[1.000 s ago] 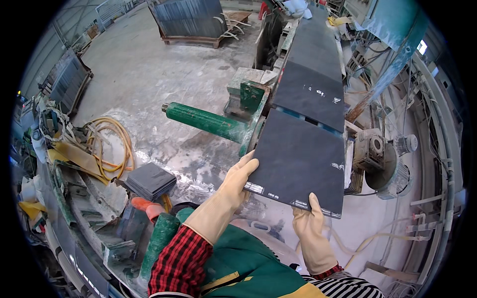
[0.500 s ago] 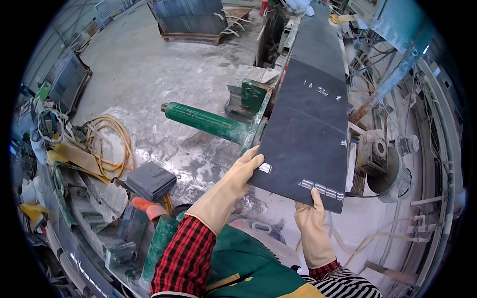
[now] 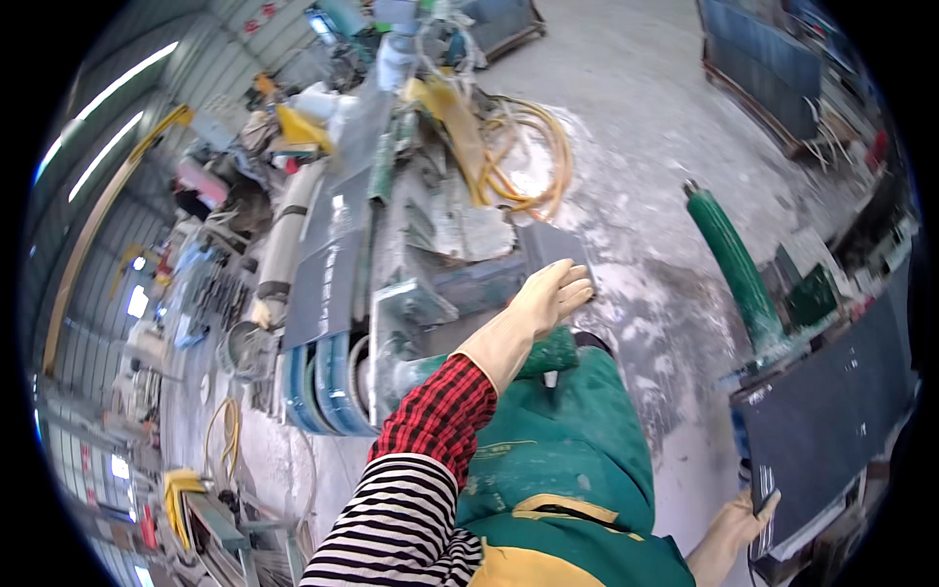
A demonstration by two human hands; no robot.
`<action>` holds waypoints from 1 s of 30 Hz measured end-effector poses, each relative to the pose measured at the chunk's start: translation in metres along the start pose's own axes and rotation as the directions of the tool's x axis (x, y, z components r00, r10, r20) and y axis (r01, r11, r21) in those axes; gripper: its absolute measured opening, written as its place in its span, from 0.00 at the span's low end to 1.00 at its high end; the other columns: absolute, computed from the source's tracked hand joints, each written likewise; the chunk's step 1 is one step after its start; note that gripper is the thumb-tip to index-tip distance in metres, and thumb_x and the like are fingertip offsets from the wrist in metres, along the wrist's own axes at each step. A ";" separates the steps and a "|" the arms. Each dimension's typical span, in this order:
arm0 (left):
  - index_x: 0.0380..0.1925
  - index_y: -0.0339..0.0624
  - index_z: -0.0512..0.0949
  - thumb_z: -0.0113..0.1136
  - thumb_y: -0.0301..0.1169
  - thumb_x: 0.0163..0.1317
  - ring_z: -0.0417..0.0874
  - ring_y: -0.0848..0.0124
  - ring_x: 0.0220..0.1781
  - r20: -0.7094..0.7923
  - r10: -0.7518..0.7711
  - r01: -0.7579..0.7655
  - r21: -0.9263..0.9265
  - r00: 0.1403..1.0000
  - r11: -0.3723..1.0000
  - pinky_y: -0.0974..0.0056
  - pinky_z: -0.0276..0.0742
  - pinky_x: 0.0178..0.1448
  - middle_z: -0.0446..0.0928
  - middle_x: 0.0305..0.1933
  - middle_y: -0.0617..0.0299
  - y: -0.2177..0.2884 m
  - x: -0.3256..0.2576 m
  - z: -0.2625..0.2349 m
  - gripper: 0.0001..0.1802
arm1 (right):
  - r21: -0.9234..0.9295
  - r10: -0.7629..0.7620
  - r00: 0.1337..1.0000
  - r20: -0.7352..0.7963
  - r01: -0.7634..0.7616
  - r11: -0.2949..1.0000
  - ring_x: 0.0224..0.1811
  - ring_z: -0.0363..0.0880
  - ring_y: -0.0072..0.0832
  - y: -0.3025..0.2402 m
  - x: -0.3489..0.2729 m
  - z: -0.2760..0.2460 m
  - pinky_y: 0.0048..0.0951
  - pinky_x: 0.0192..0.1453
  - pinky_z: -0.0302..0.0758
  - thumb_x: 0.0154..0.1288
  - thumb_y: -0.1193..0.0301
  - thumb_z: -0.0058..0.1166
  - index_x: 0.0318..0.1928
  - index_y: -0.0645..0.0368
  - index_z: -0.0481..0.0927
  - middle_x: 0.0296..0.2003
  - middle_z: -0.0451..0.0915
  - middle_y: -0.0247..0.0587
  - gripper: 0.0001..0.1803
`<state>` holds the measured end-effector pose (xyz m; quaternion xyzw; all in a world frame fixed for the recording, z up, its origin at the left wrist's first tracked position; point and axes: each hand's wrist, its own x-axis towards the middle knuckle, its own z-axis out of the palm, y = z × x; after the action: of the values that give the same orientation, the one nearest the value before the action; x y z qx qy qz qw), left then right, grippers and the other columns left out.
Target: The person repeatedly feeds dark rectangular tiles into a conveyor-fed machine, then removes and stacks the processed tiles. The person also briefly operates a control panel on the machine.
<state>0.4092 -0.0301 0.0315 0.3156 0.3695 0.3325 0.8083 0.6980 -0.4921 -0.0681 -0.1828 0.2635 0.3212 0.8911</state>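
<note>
My left hand (image 3: 550, 305), in a cream rubber glove, is in front of my body with its fingers loosely extended and nothing visible in it. Just beyond it lies a small stack of dark grey slabs (image 3: 551, 245); whether the fingertips touch the stack I cannot tell. At the lower right my right hand (image 3: 738, 528), gloved alike, grips the near edge of a long dark slab (image 3: 831, 416), thumb on top and fingers hidden beneath. That slab rests along the machine at the right.
A green roller (image 3: 734, 264) juts out left of the slab. At left, a dark strip lies on a belt conveyor (image 3: 323, 264) with blue rollers. A yellow hose (image 3: 558, 147) is coiled on the floor. Stacked slabs (image 3: 758, 73) stand farther back.
My left hand has let go of the long slab and moved left, near the small stack. My right hand still holds the slab's near edge. The view has swung left.
</note>
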 end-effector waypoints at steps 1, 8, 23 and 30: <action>0.66 0.28 0.62 0.54 0.39 0.72 0.73 0.51 0.67 -0.049 0.054 -0.052 0.045 0.997 0.998 0.55 0.74 0.69 0.66 0.69 0.42 0.014 -0.004 -0.021 0.31 | 0.019 -0.008 1.000 -0.029 0.009 1.000 0.52 0.79 0.26 0.007 -0.005 0.010 0.22 0.55 0.76 0.67 0.66 0.63 0.54 0.70 0.79 0.53 0.82 0.44 0.22; 0.56 0.30 0.71 0.59 0.23 0.69 0.78 0.68 0.59 -0.022 0.432 -0.382 0.426 0.902 0.820 0.66 0.79 0.62 0.77 0.56 0.51 0.063 -0.054 -0.101 0.18 | -0.163 -0.399 0.917 -0.002 0.394 0.905 0.46 0.83 0.34 -0.011 0.027 -0.008 0.31 0.55 0.82 0.67 0.69 0.62 0.46 0.68 0.79 0.46 0.84 0.48 0.14; 0.69 0.35 0.59 0.44 0.38 0.78 0.72 0.53 0.69 -0.369 0.104 -0.222 -0.295 0.924 0.929 0.56 0.79 0.68 0.65 0.73 0.50 0.073 -0.026 -0.131 0.26 | -0.049 -0.453 0.871 -0.191 0.453 0.890 0.48 0.84 0.38 0.011 0.000 0.052 0.38 0.58 0.83 0.67 0.72 0.60 0.44 0.69 0.79 0.45 0.84 0.50 0.12; 0.70 0.35 0.57 0.44 0.37 0.78 0.70 0.51 0.70 -0.371 -0.061 -0.071 -0.332 0.927 0.941 0.55 0.77 0.70 0.64 0.72 0.49 0.041 0.033 -0.132 0.27 | -0.105 -0.514 0.822 -0.245 0.505 0.857 0.53 0.81 0.42 0.007 0.002 0.052 0.43 0.61 0.79 0.64 0.70 0.59 0.47 0.70 0.79 0.50 0.83 0.49 0.16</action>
<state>0.3068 0.0543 -0.0202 0.1031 0.4537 0.4473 0.7638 0.7130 -0.4600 -0.0292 -0.3036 0.3157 0.0490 0.8977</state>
